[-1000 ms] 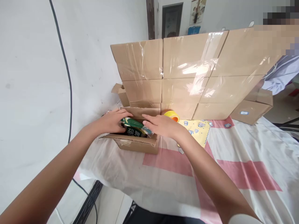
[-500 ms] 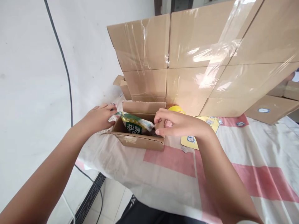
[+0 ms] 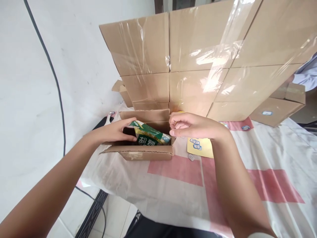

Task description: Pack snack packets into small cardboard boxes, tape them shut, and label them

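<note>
A small open cardboard box [image 3: 146, 155] stands on the cloth with its flaps up. Inside lies a green and white snack packet [image 3: 151, 134] with large white characters, tilted down to the right. My left hand [image 3: 115, 130] reaches over the box's left end, its thumb and fingers around a dark, shiny object [image 3: 129, 131] against the packet's left end; I cannot make out its kind. At the box's right edge, my right hand [image 3: 192, 125] has its fingers curled against the right side flap; part of this grip is hidden.
A tall taped cardboard panel [image 3: 198, 66] stands behind the box. A yellow card [image 3: 200, 147] lies on the pink and white cloth [image 3: 173, 195]. Another open carton [image 3: 274, 110] is at right, near a person's sleeve [image 3: 305, 74]. A black cable [image 3: 53, 71] hangs along the left wall.
My left hand has moved from the box's left edge in over the opening and now grasps the dark object. The packet sits lower and flatter. My right hand stays by the right edge.
</note>
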A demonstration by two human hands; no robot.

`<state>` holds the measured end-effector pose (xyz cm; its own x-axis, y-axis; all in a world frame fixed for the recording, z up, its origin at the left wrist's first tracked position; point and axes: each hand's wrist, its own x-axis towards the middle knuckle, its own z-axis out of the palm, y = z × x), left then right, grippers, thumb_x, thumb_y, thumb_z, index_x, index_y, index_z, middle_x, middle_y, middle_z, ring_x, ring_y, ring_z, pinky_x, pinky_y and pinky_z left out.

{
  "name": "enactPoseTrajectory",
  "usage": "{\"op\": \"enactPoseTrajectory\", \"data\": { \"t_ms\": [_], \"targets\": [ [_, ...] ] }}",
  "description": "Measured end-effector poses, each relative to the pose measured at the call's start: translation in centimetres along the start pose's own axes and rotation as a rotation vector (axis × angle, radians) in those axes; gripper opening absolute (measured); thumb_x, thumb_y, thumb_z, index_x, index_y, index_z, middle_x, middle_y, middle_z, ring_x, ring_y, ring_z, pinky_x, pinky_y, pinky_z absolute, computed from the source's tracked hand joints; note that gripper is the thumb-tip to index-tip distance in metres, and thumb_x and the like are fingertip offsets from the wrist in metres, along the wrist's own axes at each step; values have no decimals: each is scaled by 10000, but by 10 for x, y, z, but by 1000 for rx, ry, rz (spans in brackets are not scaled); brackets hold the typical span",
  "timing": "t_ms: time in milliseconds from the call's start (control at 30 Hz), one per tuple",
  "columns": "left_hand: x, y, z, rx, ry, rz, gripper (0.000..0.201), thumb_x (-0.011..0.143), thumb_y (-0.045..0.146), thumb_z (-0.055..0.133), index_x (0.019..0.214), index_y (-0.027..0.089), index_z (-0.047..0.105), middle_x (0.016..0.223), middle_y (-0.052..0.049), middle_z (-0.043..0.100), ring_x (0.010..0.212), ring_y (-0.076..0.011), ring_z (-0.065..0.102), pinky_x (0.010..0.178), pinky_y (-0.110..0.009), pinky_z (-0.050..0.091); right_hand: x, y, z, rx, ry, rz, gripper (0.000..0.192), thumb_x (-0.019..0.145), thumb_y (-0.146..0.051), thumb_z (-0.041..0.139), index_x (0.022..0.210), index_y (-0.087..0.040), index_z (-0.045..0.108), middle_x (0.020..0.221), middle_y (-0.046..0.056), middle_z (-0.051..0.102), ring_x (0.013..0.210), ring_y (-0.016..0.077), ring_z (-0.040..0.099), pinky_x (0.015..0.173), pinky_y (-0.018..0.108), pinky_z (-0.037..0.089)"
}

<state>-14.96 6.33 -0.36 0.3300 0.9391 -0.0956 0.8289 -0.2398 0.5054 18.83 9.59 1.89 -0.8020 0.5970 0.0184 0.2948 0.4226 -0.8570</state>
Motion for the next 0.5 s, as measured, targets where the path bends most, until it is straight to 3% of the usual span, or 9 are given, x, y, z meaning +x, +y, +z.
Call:
{"op": "enactPoseTrajectory", "data": {
  "t_ms": [100,233,300,433,500],
  "targets": [
    [0,8,9,-161,-104,17,574,773,529,781,1234,275,551,1319,-64,661,1197,-290,650,955,-400,566,0,1,-1,-14,12,-3,346,841,-466,731,780,-205,512,828,-25,486,703,112,452,624,252,343],
    [0,13,19,-248,-12,127,366,858,486,707,1068,236,543,1096,-33,683,1035,-240,679,873,-366,574,1,2,-2,-16,-18,47,294,870,-478,692,855,-199,600,878,16,594,762,147,523,647,266,370],
    [-1,9,24,-235,122,144,324,878,479,682,1040,229,555,1005,-21,667,945,-217,672,819,-341,564,1,2,-2,-12,-12,66,284,873,-476,685,889,-200,623,907,31,630,800,164,550,663,273,384],
    [0,-4,28,-367,569,192,382,873,545,692,988,230,509,837,9,608,729,-153,596,642,-275,502,1,4,-3,-40,19,68,289,873,-488,677,859,-208,605,875,15,619,771,159,540,655,274,379],
    [3,-5,23,-436,801,277,413,881,568,690,986,236,467,829,22,574,734,-124,560,654,-250,487,2,6,-4,-54,34,64,298,871,-495,674,836,-211,592,860,9,611,761,158,534,652,277,379]
  ]
}}
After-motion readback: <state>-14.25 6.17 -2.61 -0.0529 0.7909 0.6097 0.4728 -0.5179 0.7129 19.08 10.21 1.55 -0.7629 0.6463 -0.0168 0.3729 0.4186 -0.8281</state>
